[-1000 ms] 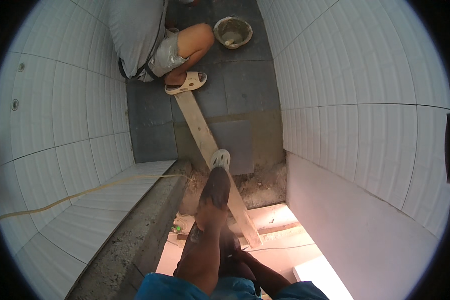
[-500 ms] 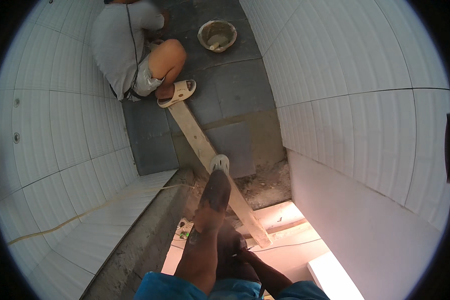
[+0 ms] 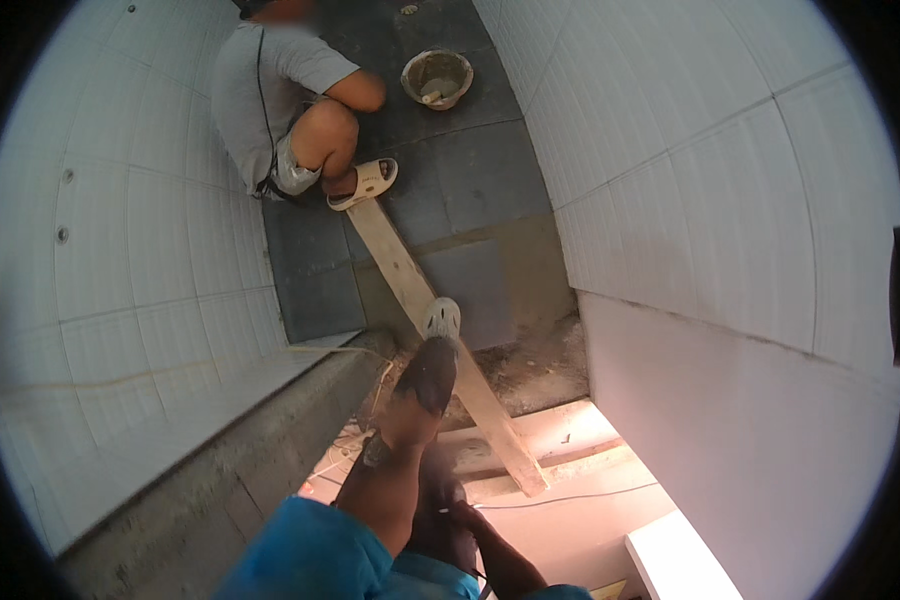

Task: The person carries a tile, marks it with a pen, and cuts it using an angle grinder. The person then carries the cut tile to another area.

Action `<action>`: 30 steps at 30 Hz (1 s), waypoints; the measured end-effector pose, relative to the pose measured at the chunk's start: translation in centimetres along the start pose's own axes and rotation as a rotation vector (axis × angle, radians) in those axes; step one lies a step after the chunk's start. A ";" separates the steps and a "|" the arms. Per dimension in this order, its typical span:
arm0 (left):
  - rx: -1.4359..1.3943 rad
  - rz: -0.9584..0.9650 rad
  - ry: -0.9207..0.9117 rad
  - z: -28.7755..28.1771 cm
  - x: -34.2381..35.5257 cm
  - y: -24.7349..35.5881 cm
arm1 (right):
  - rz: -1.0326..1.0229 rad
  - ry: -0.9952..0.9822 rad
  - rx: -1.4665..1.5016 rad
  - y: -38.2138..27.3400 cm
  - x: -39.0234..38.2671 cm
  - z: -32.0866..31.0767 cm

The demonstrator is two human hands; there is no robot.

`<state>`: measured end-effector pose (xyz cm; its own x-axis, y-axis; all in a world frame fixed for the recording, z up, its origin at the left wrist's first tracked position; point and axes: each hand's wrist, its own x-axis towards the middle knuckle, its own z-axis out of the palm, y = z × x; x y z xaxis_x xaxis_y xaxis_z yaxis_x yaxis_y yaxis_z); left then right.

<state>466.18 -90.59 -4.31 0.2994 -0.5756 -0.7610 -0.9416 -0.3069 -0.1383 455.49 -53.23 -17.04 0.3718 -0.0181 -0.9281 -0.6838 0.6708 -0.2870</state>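
Low in the view, a dim limb that looks like my right forearm reaches in, and my right hand (image 3: 459, 511) is beside my darker leg. Shadow hides its fingers, and I cannot tell whether it holds anything. I cannot make out my left hand. My bare leg (image 3: 410, 425) stretches forward from blue cloth (image 3: 305, 550). Its pale clog (image 3: 442, 318) rests on a wooden plank (image 3: 485, 408) that slants across the floor. At the plank's far end, a crouching person in a grey shirt (image 3: 270, 95) has a cream sandal (image 3: 367, 186) against it.
Beyond the plank stands a basin (image 3: 438, 80) of grey mix with a pale-handled tool inside. Dark tiles (image 3: 315, 250) cover the floor up to a strip of rubble (image 3: 540, 370). White tiled walls (image 3: 690, 200) rise on both sides. A rough concrete ledge (image 3: 200, 510) runs at lower left.
The view has shifted slightly, showing more of the ledge. The crouching person's bent arm shows further out. My clog remains on the plank.
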 end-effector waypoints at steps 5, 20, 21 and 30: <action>0.044 0.069 0.163 3.0 -2.1 1.3 | -0.174 0.087 -0.109 5.5 1.5 4.6; 0.017 0.026 0.236 12.9 -6.8 -3.1 | 0.196 0.377 0.269 9.4 -4.3 11.0; 0.029 0.035 0.245 13.2 -7.0 -3.6 | 0.200 0.384 0.265 9.1 -4.9 11.4; -0.218 0.154 -0.194 12.7 -7.7 -7.2 | 0.066 0.464 0.088 8.7 -10.4 8.8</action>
<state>468.67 -74.31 -5.50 0.1012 -0.4792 -0.8718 -0.9122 -0.3945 0.1109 451.23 -40.66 -7.74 -0.0040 -0.2891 -0.9573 -0.6337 0.7413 -0.2212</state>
